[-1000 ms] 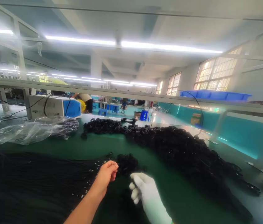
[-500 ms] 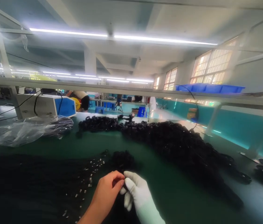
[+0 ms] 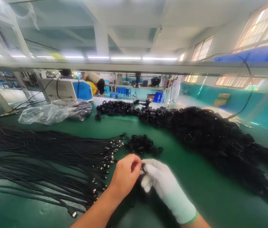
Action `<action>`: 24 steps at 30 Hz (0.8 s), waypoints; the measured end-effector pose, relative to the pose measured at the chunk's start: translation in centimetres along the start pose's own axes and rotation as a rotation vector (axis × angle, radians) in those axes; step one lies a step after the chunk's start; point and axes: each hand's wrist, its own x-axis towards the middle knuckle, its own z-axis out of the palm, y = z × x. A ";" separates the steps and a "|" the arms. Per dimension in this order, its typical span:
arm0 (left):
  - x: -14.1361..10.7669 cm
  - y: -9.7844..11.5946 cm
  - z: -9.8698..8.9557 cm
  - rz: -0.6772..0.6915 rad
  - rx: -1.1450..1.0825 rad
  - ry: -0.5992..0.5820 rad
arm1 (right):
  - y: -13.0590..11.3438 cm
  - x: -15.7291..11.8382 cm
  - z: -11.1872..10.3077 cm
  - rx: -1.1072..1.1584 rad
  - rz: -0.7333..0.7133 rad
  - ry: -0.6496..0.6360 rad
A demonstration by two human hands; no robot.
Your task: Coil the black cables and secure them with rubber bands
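Note:
My bare left hand (image 3: 126, 172) and my right hand (image 3: 162, 177), in a white glove, meet fingertip to fingertip above the green tabletop. Pinched between them is a small black curved piece (image 3: 143, 167), partly covered by the fingers; its exact kind is too small to tell. Just beyond the hands lies a small heap of black loop-like pieces (image 3: 142, 144). To the left spread many black cables (image 3: 53, 148), their metal plug ends pointing toward my hands. One cable's plug (image 3: 73, 213) lies apart near the front. Dark material under my hands is blurred.
A long mound of coiled black cables (image 3: 207, 129) runs along the back and right. Clear plastic bags (image 3: 53, 111) lie back left, before a white and blue machine (image 3: 65, 89). A shelf rail (image 3: 124, 67) crosses above the table. People stand in the distance.
My view has tipped down and turned left, so more of the cables shows. Both hands stay together at the fingertips, and the small black piece between them is now visible.

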 end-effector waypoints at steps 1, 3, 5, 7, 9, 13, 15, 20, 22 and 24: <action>0.0 0.0 0.0 -0.004 0.003 0.000 | -0.1 -0.1 0.0 -0.024 -0.015 0.000; 0.0 -0.1 -0.1 -0.019 0.003 0.006 | -0.1 -0.4 0.0 -0.038 -0.017 0.017; 0.1 -0.2 -0.3 -0.034 0.012 0.038 | 0.0 -0.5 -0.1 -0.012 -0.010 0.052; 0.2 -0.4 -0.6 -0.046 0.022 0.080 | 0.0 -0.5 -0.2 0.032 -0.019 0.087; 0.3 -0.4 -0.7 -0.056 0.033 0.104 | 0.0 -0.5 -0.1 0.068 -0.026 0.099; 0.1 -0.2 -0.3 -0.044 0.041 0.077 | -0.3 -0.6 0.4 -0.005 -0.025 0.075; 0.0 0.0 -0.2 -0.045 0.029 0.064 | -0.4 -0.8 0.7 -0.076 -0.039 0.086; 0.4 -0.5 -1.0 -0.151 -0.036 0.191 | -0.4 -1.0 0.7 -0.118 -0.028 0.138; 0.8 -0.9 -1.7 -0.189 -0.084 0.223 | -0.6 -1.0 0.5 -0.147 -0.023 0.154; 1.1 -1.2 -2.1 -0.206 -0.138 0.204 | -0.9 -0.9 0.3 -0.175 -0.027 0.164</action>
